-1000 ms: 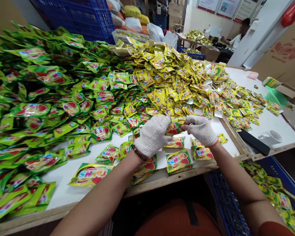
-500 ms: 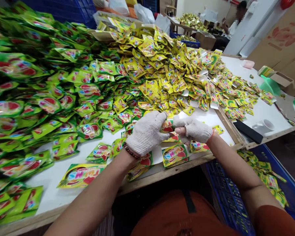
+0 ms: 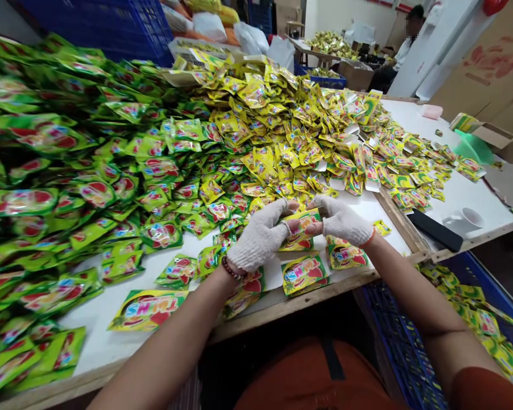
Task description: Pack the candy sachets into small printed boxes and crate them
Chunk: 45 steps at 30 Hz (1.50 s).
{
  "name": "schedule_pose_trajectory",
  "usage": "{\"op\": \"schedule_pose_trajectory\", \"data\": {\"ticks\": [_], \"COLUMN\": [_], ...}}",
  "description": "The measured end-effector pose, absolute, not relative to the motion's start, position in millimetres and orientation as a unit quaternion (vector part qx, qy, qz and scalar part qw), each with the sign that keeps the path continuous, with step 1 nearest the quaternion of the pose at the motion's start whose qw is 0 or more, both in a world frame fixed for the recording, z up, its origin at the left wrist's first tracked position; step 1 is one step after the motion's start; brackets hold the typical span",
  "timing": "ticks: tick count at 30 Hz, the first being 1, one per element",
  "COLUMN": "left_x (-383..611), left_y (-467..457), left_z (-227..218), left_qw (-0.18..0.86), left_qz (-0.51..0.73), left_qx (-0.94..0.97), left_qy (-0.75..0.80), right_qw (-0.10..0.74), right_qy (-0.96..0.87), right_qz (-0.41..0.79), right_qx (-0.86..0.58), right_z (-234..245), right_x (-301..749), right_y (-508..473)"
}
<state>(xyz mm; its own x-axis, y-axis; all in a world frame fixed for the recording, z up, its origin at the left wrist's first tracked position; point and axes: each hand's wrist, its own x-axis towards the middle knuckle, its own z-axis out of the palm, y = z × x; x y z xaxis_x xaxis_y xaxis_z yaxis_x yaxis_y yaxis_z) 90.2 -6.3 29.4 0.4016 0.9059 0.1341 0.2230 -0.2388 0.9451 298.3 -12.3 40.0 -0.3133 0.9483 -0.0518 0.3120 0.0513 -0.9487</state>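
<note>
My left hand (image 3: 261,236) and my right hand (image 3: 341,221) both wear white knit gloves with the fingertips bare. Together they pinch a yellow-green candy packet (image 3: 300,228) with red fruit print, held just above the white table (image 3: 111,319) near its front edge. More packets (image 3: 303,273) lie flat right under my hands. A large heap of green packets (image 3: 68,165) fills the left of the table. A heap of smaller yellow packets (image 3: 290,125) rises behind my hands.
A blue crate (image 3: 474,319) with packets stands at the lower right beside the table. A white cup (image 3: 464,221) and a black bar (image 3: 436,229) lie on the right-hand board. Another person (image 3: 404,45) sits at a far table. Blue crates (image 3: 102,25) are stacked behind.
My hands have shifted slightly forward, and the packet between them now shows more fully, with both thumbs on it. The camera view has swung a little.
</note>
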Motion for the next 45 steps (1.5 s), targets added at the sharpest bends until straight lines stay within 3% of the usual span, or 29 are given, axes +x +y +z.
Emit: {"op": "schedule_pose_trajectory", "data": {"ticks": [5, 10, 15, 23, 25, 29, 31, 35, 39, 42, 45], "left_x": [82.5, 76.4, 82.3, 90.8, 90.1, 81.7, 77.5, 79.8, 91.0, 94.5, 91.4], "left_y": [0.6, 5.9, 6.7, 9.0, 8.9, 7.8, 5.8, 0.1, -2.4, -1.1, 2.2], "left_z": [33.0, 39.0, 29.2, 7.9, 12.6, 30.1, 36.5, 38.0, 33.6, 28.4, 23.0], "left_qw": [0.597, 0.7, 0.648, 0.479, 0.508, 0.708, 0.748, 0.705, 0.679, 0.671, 0.633], "left_qz": [0.434, 0.394, 0.408, 0.437, 0.452, 0.408, 0.369, 0.351, 0.484, 0.514, 0.476], "left_qx": [0.543, 0.46, 0.494, 0.564, 0.538, 0.432, 0.42, 0.492, 0.413, 0.405, 0.501], "left_qy": [0.401, 0.377, 0.411, 0.512, 0.498, 0.38, 0.358, 0.372, 0.366, 0.349, 0.349], "right_qw": [0.346, 0.386, 0.404, 0.37, 0.387, 0.417, 0.418, 0.45, 0.55, 0.509, 0.483], "right_qy": [-0.651, -0.608, -0.577, -0.609, -0.59, -0.561, -0.568, -0.591, -0.509, -0.547, -0.63], "right_qz": [0.471, 0.488, 0.509, 0.511, 0.507, 0.512, 0.509, 0.478, 0.484, 0.522, 0.486], "right_qx": [-0.484, -0.493, -0.495, -0.481, -0.494, -0.499, -0.494, -0.469, -0.451, -0.412, -0.365], "right_z": [35.1, 29.1, 30.4, 28.5, 28.3, 29.7, 30.6, 30.6, 30.2, 32.9, 36.5], "right_x": [302.4, 298.3, 291.7, 283.1, 283.8, 293.1, 298.0, 299.9, 289.7, 276.7, 268.2], "right_y": [2.8, 7.1, -2.1, -7.7, -5.1, -0.5, 0.5, 4.3, 9.0, 9.8, 11.2]}}
